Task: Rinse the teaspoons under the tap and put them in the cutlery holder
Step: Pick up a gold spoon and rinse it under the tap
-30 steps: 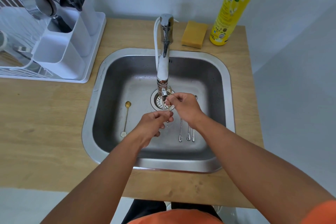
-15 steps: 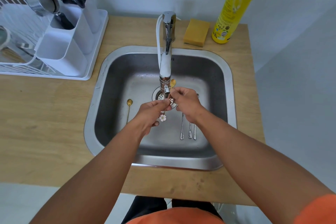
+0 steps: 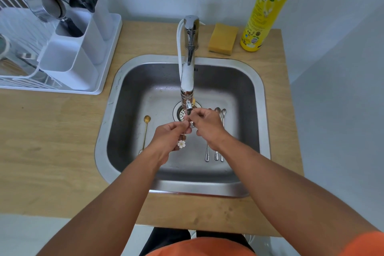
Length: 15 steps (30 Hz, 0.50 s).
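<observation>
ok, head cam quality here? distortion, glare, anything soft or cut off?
Head view: wide-angle bowing, the counter edge curves and the detergent bottle leans inward, its top cropped. Soft, even light with faint shadows. Mild sheen on the tap and sink rim. Left hand and right hand are sharp, but the held spoon's bowl is hidden. The cutlery holder is stretched at the corner.

Bright, even daylight, soft shadows; glare on tap point(image 3: 188, 72) and sink point(image 3: 262, 97) rim; wide-angle bending at edges; sharp centre.
</observation>
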Each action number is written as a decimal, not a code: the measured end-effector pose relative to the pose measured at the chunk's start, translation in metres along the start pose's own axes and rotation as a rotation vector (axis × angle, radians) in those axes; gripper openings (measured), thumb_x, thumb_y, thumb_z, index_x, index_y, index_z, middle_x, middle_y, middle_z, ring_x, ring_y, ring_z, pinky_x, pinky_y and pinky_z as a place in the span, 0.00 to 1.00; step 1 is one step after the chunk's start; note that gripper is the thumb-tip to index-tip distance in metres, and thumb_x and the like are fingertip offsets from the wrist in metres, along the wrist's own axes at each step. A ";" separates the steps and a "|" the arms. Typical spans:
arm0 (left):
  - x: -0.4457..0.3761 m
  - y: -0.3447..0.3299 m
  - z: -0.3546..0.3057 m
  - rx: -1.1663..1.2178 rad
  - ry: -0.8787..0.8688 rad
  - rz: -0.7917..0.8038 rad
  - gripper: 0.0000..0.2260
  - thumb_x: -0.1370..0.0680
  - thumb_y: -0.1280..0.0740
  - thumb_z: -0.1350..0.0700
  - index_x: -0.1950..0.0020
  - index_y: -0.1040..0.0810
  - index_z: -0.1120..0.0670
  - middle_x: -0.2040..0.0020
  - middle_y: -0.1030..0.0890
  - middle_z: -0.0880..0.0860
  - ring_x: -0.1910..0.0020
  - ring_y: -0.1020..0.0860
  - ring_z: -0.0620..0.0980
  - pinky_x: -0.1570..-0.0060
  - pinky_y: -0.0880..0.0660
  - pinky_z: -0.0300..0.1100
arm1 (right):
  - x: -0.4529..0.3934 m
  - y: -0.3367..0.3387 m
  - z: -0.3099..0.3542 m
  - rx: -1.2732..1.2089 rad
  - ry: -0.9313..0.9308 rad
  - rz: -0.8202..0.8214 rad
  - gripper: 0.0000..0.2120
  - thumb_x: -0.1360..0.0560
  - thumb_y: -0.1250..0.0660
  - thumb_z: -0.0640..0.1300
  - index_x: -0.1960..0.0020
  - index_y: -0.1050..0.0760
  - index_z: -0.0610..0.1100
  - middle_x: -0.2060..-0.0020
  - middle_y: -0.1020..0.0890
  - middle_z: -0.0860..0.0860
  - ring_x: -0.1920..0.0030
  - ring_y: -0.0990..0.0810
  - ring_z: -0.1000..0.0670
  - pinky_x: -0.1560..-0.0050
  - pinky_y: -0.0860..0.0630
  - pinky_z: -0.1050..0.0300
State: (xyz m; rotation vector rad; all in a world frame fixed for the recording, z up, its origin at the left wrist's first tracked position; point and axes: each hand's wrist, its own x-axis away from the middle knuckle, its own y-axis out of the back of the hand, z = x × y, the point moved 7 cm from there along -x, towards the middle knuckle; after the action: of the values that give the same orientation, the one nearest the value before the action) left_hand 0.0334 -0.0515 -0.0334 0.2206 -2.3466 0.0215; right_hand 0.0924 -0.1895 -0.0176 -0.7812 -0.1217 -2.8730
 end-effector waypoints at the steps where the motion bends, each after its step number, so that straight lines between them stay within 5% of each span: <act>1: 0.002 0.002 0.002 -0.032 -0.001 0.004 0.10 0.20 0.28 0.46 0.48 0.13 0.51 0.53 0.11 0.47 0.63 0.21 0.44 0.65 0.24 0.39 | -0.001 0.002 0.001 0.010 0.001 -0.008 0.13 0.19 0.33 0.43 0.61 0.17 0.50 0.62 0.13 0.56 0.68 0.22 0.60 0.73 0.31 0.63; 5: 0.011 0.010 0.012 -0.120 0.002 0.033 0.09 0.21 0.28 0.46 0.49 0.12 0.49 0.53 0.11 0.46 0.59 0.20 0.44 0.63 0.25 0.41 | -0.007 0.011 0.007 -0.010 -0.013 -0.057 0.12 0.18 0.31 0.45 0.61 0.17 0.49 0.72 0.18 0.62 0.75 0.28 0.62 0.73 0.32 0.64; 11: 0.009 0.016 0.000 -0.125 -0.051 -0.126 0.09 0.21 0.27 0.46 0.54 0.13 0.50 0.62 0.13 0.43 0.61 0.20 0.45 0.64 0.26 0.40 | 0.005 -0.009 -0.021 -0.031 -0.102 0.011 0.09 0.21 0.28 0.49 0.59 0.14 0.49 0.62 0.15 0.54 0.66 0.28 0.54 0.72 0.31 0.62; 15: 0.008 0.019 0.001 -0.216 -0.099 -0.143 0.09 0.22 0.25 0.46 0.57 0.13 0.51 0.64 0.13 0.43 0.69 0.20 0.37 0.64 0.27 0.38 | 0.010 -0.012 -0.031 -0.057 -0.140 0.020 0.07 0.23 0.27 0.48 0.55 0.13 0.46 0.63 0.15 0.57 0.64 0.29 0.54 0.72 0.29 0.63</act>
State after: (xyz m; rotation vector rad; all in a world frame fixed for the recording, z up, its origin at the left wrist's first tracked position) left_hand 0.0242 -0.0345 -0.0274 0.2873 -2.4032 -0.3175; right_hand 0.0663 -0.1832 -0.0400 -0.9889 -0.0484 -2.8125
